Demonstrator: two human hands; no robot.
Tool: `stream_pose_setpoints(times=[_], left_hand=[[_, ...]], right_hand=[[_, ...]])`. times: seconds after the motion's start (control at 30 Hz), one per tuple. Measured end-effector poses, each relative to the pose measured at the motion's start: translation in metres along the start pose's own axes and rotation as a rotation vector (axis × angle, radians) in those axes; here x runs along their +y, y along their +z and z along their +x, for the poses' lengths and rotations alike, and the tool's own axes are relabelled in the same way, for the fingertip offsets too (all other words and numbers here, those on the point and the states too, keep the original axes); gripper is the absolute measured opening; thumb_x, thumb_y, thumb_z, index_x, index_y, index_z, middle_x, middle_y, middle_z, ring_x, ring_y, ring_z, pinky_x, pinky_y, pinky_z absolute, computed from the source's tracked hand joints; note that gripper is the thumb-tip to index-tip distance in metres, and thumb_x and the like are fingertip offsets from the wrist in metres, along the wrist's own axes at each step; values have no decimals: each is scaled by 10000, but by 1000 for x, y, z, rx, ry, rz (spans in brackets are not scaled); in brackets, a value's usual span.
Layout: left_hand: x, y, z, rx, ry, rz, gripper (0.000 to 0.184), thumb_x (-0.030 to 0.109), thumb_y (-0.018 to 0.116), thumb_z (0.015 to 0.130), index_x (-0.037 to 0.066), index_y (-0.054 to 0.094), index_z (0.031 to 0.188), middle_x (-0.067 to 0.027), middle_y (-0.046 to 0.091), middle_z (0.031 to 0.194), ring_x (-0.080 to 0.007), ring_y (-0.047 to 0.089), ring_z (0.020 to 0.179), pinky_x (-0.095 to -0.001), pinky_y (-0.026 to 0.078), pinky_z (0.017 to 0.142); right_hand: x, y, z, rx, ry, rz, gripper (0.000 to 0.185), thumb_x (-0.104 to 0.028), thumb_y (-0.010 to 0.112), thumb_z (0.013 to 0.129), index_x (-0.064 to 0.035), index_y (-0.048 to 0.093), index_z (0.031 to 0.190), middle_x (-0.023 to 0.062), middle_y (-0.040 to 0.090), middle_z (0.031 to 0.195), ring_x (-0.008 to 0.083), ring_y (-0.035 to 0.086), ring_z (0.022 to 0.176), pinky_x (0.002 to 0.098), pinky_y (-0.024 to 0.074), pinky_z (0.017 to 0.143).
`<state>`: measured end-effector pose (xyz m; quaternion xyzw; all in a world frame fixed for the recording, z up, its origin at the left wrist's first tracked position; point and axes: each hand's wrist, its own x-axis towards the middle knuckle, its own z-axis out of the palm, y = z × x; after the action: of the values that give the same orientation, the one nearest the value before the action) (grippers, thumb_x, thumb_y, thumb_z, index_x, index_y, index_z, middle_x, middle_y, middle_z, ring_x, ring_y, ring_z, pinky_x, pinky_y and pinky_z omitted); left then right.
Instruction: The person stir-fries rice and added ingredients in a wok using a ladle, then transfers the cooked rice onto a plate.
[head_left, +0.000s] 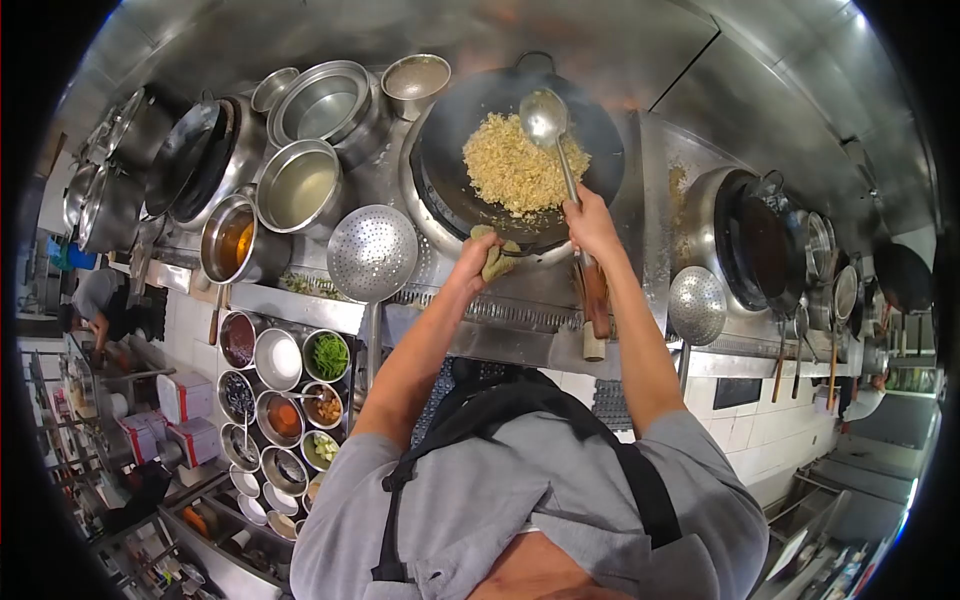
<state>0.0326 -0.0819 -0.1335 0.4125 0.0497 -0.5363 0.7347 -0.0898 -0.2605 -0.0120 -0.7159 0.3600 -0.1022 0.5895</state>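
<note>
A large dark wok sits on the stove burner, with a heap of yellowish fried rice in it. My right hand is closed around the metal shaft of a ladle. The ladle's bowl is over the rice at the far right, and its wooden handle points back toward my body. At the wok's near edge, my left hand is closed on a folded greenish cloth. The cloth lies against the rim; whatever part of the wok is under it is hidden.
A perforated skimmer stands left of the wok, near steel pots and a pot of orange liquid. Several ingredient bowls are at lower left. Another skimmer and second wok are right. A person bends at far left.
</note>
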Motion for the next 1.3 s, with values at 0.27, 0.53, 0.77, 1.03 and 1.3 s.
stream_pose_setpoints(times=[0.27,0.53,0.77,1.03,1.3], left_hand=[[2,-9,18,-44,1,-9,244,58,601,836,-27,577,1064,-180,667,963,-316,704,767,-452,626,614],[1,-1,5,-23,-10,-35,246,49,593,833,-35,578,1063,-183,670,950,-324,709,770,-447,629,636],[0,-5,7,-11,-10,47,249,112,585,870,-15,577,1084,-197,676,1013,-322,712,806,-430,631,642],[2,-9,17,-31,-6,55,281,101,595,851,-9,568,1108,-187,668,1027,-309,703,816,-438,620,654],[2,-14,7,-39,-102,85,311,202,648,864,63,570,1131,-160,671,1049,-308,700,820,-459,607,668]], right_hand=[[23,2,23,-89,162,-35,216,-160,545,1001,17,579,1120,115,577,690,190,533,435,390,431,405],[7,-51,-94,-260,154,-29,455,-133,526,1024,-56,471,1468,-16,459,629,64,425,424,256,347,354],[29,-22,-31,-93,-33,-296,537,-149,532,1020,-44,390,1527,2,482,662,87,436,434,292,357,372],[45,-39,-20,-171,164,204,453,-66,571,961,-8,509,1406,16,499,672,78,445,444,283,349,354],[57,-11,10,316,-132,-751,594,-94,582,892,94,428,1434,374,647,947,505,656,914,532,522,842]])
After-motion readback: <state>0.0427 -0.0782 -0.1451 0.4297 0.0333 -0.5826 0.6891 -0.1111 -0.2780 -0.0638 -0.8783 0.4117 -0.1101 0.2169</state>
